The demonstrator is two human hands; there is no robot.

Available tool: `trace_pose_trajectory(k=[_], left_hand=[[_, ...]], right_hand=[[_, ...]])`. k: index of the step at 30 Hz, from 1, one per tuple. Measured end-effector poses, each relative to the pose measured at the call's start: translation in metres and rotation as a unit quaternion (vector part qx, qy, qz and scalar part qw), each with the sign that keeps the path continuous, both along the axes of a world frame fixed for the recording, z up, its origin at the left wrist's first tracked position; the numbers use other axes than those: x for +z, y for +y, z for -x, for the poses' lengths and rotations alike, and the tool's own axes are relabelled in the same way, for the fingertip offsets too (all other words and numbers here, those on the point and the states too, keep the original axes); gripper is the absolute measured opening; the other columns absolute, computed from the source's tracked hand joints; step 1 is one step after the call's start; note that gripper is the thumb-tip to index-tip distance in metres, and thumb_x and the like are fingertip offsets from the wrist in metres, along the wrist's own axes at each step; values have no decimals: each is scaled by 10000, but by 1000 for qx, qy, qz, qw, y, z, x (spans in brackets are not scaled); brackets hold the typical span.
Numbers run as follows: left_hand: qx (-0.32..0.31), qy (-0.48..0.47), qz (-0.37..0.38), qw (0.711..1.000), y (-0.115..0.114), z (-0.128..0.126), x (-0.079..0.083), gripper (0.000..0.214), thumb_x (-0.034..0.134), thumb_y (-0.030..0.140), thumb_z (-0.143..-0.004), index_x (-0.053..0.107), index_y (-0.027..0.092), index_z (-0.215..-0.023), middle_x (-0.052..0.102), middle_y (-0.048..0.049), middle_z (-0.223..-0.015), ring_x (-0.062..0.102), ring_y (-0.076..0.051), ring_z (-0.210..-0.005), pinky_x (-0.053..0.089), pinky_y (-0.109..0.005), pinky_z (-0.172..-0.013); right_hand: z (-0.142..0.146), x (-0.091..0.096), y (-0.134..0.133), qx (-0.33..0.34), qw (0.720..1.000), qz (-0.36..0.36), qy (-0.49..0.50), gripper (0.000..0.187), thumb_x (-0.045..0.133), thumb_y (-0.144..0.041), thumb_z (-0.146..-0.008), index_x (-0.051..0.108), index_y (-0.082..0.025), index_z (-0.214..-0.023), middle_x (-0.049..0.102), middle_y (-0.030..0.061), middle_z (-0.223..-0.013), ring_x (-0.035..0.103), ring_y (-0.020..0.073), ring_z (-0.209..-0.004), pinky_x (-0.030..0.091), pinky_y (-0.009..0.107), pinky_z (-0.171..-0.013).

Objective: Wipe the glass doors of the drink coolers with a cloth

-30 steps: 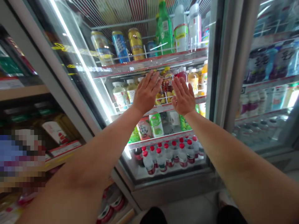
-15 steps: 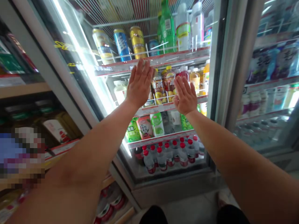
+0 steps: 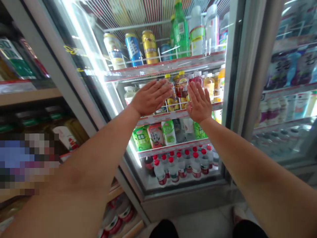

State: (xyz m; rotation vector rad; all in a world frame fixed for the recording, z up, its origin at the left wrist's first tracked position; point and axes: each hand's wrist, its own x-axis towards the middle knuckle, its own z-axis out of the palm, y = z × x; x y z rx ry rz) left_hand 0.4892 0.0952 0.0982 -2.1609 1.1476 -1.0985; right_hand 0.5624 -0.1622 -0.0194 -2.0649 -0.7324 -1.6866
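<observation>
Both my arms stretch toward a lit drinks fridge. My left hand is flat with fingers straight, pointing right, and holds nothing. Fingers up, my right hand is also flat and bare. Between and behind them stand brown tea bottles with yellow caps on the second shelf. Amber and orange juice bottles are just behind the right hand. Below the hands, a green carton, a red carton and a white-green carton sit on the third shelf. Whether either hand touches the glass I cannot tell.
Beer cans and a green bottle stand on the top shelf. Red-capped water bottles fill the bottom. Shelves with dark jars are at left; another fridge door is at right. The fridge's metal frame divides them.
My left hand has turned from fingers upward to fingers pointing right, and sits slightly lower. The right hand keeps nearly the same pose. The view has shifted slightly.
</observation>
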Motion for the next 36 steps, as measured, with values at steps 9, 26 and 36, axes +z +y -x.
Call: trace_pose_trajectory(k=[9,26,36], left_hand=[[4,-331,330,884,39,-43,6,565,58,415,-1123,85,189,-1640,-1,152,-1724,-112,-65,-1573,-180,-261,-1297],[19,-168,238,956,21,-6,-6,615,208,462,-1086,308,180,-1623,285,12,-1686,107,-181,-1597,82,-473,-1344],[-5,-214,288,933,30,-14,-6,592,283,418,-1073,281,226,-1633,241,44,-1699,-71,-141,-1593,46,-516,-1334]], right_hand=[[2,0,-1,-20,1000,10,10,684,407,-277,-951,348,-182,-1626,300,45,-1692,203,266,-1597,186,545,-1314],[-2,-5,0,-57,997,20,-54,672,379,-277,-974,293,-155,-1629,318,90,-1686,225,253,-1591,210,522,-1289],[-4,-5,0,-69,996,20,-56,662,370,-290,-981,301,-145,-1623,298,109,-1691,206,246,-1596,178,511,-1299]])
